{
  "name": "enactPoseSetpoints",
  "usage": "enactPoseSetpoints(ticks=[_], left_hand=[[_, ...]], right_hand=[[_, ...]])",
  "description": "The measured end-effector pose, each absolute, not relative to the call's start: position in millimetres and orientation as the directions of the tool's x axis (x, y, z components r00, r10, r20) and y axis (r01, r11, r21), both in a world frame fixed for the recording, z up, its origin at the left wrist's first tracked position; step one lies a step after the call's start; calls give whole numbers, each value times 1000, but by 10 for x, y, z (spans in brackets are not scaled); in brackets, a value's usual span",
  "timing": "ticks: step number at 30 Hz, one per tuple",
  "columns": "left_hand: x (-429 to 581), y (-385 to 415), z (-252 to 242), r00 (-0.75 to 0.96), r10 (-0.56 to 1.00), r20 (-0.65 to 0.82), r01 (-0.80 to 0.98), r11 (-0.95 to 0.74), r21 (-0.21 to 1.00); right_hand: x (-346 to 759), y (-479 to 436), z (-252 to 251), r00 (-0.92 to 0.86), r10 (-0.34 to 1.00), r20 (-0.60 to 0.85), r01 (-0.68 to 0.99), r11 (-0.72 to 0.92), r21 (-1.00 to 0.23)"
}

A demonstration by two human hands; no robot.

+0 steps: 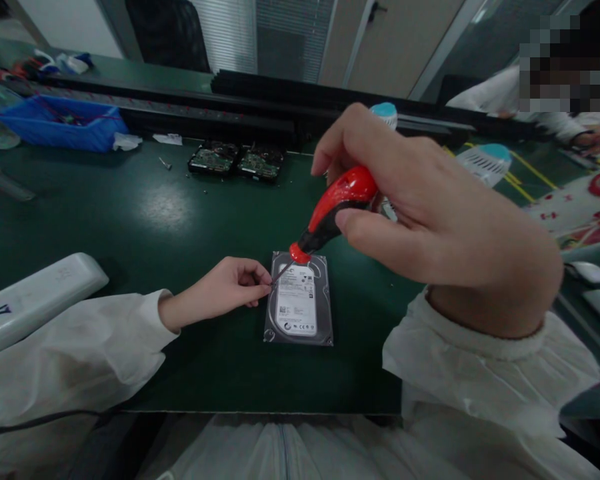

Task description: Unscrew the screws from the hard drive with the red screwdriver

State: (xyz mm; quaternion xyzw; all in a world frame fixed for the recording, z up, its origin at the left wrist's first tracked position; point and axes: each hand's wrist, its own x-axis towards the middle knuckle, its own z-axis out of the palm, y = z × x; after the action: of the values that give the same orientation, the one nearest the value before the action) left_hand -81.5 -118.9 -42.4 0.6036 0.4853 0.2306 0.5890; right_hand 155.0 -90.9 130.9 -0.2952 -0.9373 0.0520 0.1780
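A hard drive lies flat on the green work table, its white label facing up. My right hand is closed around the red and black handle of a screwdriver, which slants down to the left. The screwdriver's thin shaft ends at the drive's upper left edge. There, my left hand has its thumb and fingers pinched together, touching the drive's side and the screwdriver tip. Whatever is between those fingertips is hidden.
Two hard drives with exposed circuit boards sit farther back. At the back left is a blue bin. A white elongated device lies by my left forearm. White bottles with blue caps stand beyond my right hand. Another person sits at back right.
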Motion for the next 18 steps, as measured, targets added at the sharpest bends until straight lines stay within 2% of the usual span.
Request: enactPoseSetpoints(ticks=[5, 10, 12, 15, 18], left_hand=[[-819, -1199, -409, 424, 857, -294, 312, 166, 935], [-822, -1197, -416, 423, 856, -297, 305, 174, 936], [-819, -1195, -422, 429, 854, -294, 296, 175, 939], [-810, -1196, -421, 434, 853, -291, 278, 180, 943], [-805, -1198, -418, 416, 860, -297, 269, 195, 943]], right_hand=[[1536, -922, 1286, -726, 589, 356, 586, 800, -128], [1540, -942, 1292, -790, 527, 313, 476, 849, -229], [1531, -946, 1293, -796, 514, 321, 464, 857, -222], [1512, -946, 1281, -760, 562, 327, 533, 826, -183], [1505, -947, 1274, -756, 566, 327, 531, 824, -199]])
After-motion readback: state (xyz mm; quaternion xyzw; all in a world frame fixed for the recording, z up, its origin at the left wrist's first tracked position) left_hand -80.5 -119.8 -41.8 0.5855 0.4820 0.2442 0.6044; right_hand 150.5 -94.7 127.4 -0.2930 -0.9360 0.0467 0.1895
